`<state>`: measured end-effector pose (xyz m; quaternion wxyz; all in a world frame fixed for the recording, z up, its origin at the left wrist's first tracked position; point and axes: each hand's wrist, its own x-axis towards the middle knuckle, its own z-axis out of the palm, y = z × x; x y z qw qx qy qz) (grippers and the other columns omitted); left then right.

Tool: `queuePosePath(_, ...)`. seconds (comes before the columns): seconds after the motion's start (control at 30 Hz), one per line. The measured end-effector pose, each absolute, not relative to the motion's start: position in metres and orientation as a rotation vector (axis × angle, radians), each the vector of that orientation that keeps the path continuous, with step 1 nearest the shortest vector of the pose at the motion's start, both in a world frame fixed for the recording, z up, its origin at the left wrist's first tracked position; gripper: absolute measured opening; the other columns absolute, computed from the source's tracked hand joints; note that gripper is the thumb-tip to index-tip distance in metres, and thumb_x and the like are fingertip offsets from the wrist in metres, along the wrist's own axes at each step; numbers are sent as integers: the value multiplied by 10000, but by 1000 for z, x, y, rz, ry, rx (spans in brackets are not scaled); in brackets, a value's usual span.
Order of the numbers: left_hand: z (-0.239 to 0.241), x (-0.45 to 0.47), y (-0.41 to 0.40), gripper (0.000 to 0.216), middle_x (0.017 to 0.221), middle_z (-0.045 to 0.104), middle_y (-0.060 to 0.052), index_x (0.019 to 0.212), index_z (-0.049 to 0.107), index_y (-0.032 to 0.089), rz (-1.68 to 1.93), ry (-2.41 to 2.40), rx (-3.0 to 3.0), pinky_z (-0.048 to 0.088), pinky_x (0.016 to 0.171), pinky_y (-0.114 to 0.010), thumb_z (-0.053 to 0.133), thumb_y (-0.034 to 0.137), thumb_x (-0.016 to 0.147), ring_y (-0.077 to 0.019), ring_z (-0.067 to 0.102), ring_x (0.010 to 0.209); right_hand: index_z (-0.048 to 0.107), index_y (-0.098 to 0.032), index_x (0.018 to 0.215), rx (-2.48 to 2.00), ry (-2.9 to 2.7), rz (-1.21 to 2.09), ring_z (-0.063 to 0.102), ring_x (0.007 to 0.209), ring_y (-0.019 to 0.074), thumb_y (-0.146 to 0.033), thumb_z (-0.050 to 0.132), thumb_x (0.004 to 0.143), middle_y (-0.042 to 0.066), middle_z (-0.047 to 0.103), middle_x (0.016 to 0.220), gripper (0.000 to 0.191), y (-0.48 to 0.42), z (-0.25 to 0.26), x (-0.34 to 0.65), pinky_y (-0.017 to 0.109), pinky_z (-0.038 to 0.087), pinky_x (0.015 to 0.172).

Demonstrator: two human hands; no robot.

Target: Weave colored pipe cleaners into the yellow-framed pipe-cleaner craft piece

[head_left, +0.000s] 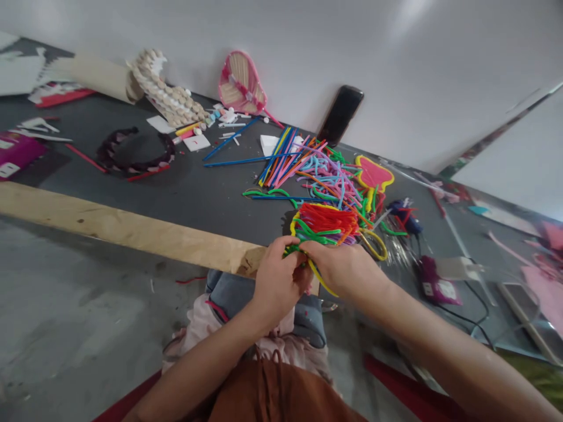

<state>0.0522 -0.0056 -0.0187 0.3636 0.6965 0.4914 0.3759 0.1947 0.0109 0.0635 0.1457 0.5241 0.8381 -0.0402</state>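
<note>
My left hand (277, 281) and my right hand (341, 266) meet at the near edge of the dark table (193, 193). Both are closed in a pinch on a woven pipe-cleaner piece (328, 225) with a yellow rim, red strands in the middle and green strands at the near side. A yellow pipe cleaner end (321, 278) curls down between my hands. Just beyond the piece lies a loose heap of coloured pipe cleaners and straws (308, 167).
A pink and yellow butterfly shape (373, 174) lies right of the heap. A black phone (341, 114) leans on the wall. A dark headband (134, 153), a beaded craft (169, 94) and a pink heart fan (241, 82) sit further left. A wooden plank (127, 228) edges the table.
</note>
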Motion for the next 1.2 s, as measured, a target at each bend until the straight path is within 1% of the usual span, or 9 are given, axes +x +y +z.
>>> queuePosePath(0.27,-16,49,-6,124,1181,543,-146,822,666,144,959,1210,1719,497,849,-364,577,229,833,-211,604,922,677,-226,922,1544,2424,103,605,508,152,-241,492,903,31,698,669,187,1,66,189,281,151,457)
queuePosePath(0.43,-13,45,-5,136,1110,536,-101,719,656,168,987,1058,1566,498,821,-324,569,193,821,-193,593,941,680,-197,899,1713,2707,87,638,610,146,-227,410,941,42,725,744,275,4,84,194,250,288,487)
queuePosePath(0.53,-13,43,-5,169,1083,528,-103,671,656,168,962,989,1445,501,820,-325,570,193,813,-225,573,1035,660,-180,985,1796,2879,-189,634,661,131,-235,412,952,42,730,823,256,20,101,191,229,365,548)
queuePosePath(0.63,-12,39,-6,125,1140,501,-107,718,686,163,920,940,1326,508,837,-331,605,216,796,-212,587,1023,639,-169,909,1766,2894,-652,599,596,103,-178,462,915,-2,694,710,178,43,114,185,217,390,573)
queuePosePath(0.7,-10,36,-6,88,1148,509,-98,744,707,176,888,936,1315,490,911,-350,640,222,778,-219,571,1077,620,-169,898,1759,2860,-917,610,583,94,-162,456,913,-15,685,696,164,58,117,180,209,402,567)
queuePosePath(0.8,-9,31,-4,77,1113,550,-83,715,712,193,858,966,1302,428,1015,-383,669,234,763,-230,534,1149,607,-174,909,1724,2846,-1055,636,603,95,-132,442,905,-21,683,694,170,71,118,177,207,427,577)
queuePosePath(0.97,-12,31,-1,133,1078,573,-68,670,687,176,956,964,1025,466,927,-334,691,287,743,-199,575,1029,575,-154,1146,1681,3020,-677,667,815,140,-125,514,882,62,711,1025,273,54,119,185,250,479,706)
queuePosePath(1.1,-13,34,-2,142,1104,571,-65,698,682,176,1068,1021,980,479,852,-299,665,290,782,-188,580,997,646,-167,940,1634,3034,-403,665,754,152,-181,482,942,42,704,858,165,18,111,201,258,499,678)
queuePosePath(1.2,-12,37,-3,138,1116,582,-62,711,690,186,1120,1158,1102,463,894,-309,629,266,806,-196,576,1028,656,-163,987,1586,3039,-323,696,831,171,-185,485,944,71,714,968,177,-1,91,207,270,551,702)
